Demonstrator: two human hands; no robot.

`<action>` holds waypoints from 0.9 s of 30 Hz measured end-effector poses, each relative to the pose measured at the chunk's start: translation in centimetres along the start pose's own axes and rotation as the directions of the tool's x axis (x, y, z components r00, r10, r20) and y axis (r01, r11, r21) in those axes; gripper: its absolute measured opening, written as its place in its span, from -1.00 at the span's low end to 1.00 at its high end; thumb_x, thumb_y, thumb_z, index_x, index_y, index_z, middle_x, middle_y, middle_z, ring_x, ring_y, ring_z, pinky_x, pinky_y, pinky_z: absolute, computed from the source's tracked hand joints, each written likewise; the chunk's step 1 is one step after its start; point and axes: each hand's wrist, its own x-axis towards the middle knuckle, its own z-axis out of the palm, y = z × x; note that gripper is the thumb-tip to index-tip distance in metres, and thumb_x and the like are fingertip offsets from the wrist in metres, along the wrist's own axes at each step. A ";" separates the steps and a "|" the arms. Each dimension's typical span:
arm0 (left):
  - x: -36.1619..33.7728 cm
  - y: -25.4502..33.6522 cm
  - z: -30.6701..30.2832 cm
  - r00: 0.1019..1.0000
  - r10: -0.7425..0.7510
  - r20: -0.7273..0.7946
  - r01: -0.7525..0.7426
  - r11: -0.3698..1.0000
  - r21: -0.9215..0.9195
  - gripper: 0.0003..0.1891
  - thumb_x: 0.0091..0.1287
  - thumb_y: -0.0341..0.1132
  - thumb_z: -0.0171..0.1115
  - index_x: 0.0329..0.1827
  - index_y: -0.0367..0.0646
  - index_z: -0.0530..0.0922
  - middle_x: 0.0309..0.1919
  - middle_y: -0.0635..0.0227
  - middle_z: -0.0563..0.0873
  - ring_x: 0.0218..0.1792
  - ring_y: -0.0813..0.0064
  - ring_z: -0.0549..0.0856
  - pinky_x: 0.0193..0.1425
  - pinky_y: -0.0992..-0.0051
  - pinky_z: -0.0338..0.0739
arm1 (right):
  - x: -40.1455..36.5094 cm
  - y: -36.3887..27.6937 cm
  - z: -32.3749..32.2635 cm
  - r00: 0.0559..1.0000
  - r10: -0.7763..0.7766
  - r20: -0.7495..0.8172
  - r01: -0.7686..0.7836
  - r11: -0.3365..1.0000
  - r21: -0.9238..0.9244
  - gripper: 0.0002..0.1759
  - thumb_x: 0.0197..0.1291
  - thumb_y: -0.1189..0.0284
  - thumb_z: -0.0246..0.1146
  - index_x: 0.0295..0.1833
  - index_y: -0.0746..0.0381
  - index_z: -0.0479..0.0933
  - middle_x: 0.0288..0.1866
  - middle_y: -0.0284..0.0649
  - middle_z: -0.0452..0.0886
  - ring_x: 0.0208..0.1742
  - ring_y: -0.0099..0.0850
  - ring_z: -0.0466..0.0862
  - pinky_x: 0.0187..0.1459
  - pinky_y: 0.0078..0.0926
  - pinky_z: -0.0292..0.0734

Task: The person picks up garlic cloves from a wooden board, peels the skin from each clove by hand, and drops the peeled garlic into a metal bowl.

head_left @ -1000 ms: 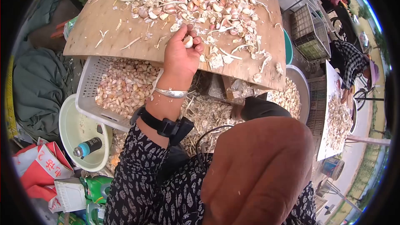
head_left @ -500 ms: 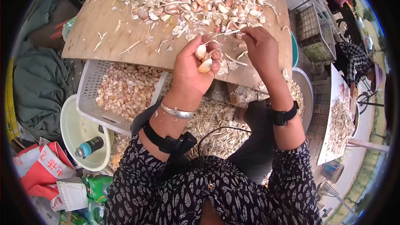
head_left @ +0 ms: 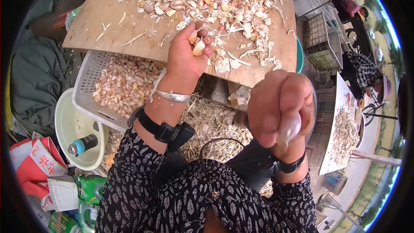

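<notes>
Over the near edge of the wooden board (head_left: 116,26), my left hand (head_left: 187,54) is palm up, its fingers curled round garlic cloves (head_left: 199,47). My right hand (head_left: 282,108) is lifted close to the camera, to the right of the board's near edge. Its fingers are closed on a whitish-pink garlic clove (head_left: 290,127), slightly blurred. A heap of loose cloves, skins and dry stems (head_left: 215,4) covers the far part of the board.
A grey crate (head_left: 88,75) of cloves sits under the board's left side. Left of it, a pale basin (head_left: 62,125) holds a blue-black bottle (head_left: 83,145). Skins and stems (head_left: 211,125) lie below. At right are stacked crates (head_left: 321,45), a white board (head_left: 327,164) and a person (head_left: 366,69).
My right hand has come off the board, down and toward the camera, now closed on a clove. My left hand has shifted slightly left and up, still with cloves in it.
</notes>
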 end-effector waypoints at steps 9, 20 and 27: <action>-0.4 -0.5 0.2 0.999 0.011 -0.046 -0.011 1.000 -0.004 -0.81 0.40 -0.22 0.06 -0.13 -0.15 0.49 -0.43 0.38 0.50 -0.44 0.49 0.46 -0.51 0.56 0.29 | 1.0 5.8 7.8 0.891 -0.425 0.157 0.281 0.790 0.545 -0.73 0.18 0.45 0.32 -0.14 0.47 0.61 -0.30 0.06 0.61 -0.53 -0.49 0.58 -0.61 -0.70 0.47; -2.0 1.6 0.6 0.999 0.042 0.015 -0.041 0.999 -0.022 -0.77 0.37 -0.18 0.09 -0.09 -0.14 0.51 -0.26 0.25 0.60 -0.36 0.43 0.54 -0.50 0.53 0.38 | 7.5 4.8 -13.4 0.969 -0.049 -0.244 -0.246 -0.024 -0.969 -0.85 0.05 0.57 0.28 -0.22 0.25 0.65 -0.27 -0.18 0.63 -0.27 -0.35 0.65 -0.24 -0.50 0.54; -0.9 1.8 0.6 0.985 0.075 -0.157 -0.083 0.996 -0.046 -0.80 0.35 -0.23 0.12 -0.11 -0.14 0.51 -0.40 0.34 0.54 -0.43 0.46 0.51 -0.51 0.53 0.33 | 8.5 6.7 -17.9 0.986 0.163 0.015 0.081 -0.401 -0.912 -0.88 0.08 0.50 0.22 -0.25 0.23 0.62 -0.36 -0.15 0.62 -0.38 -0.17 0.60 -0.31 -0.35 0.50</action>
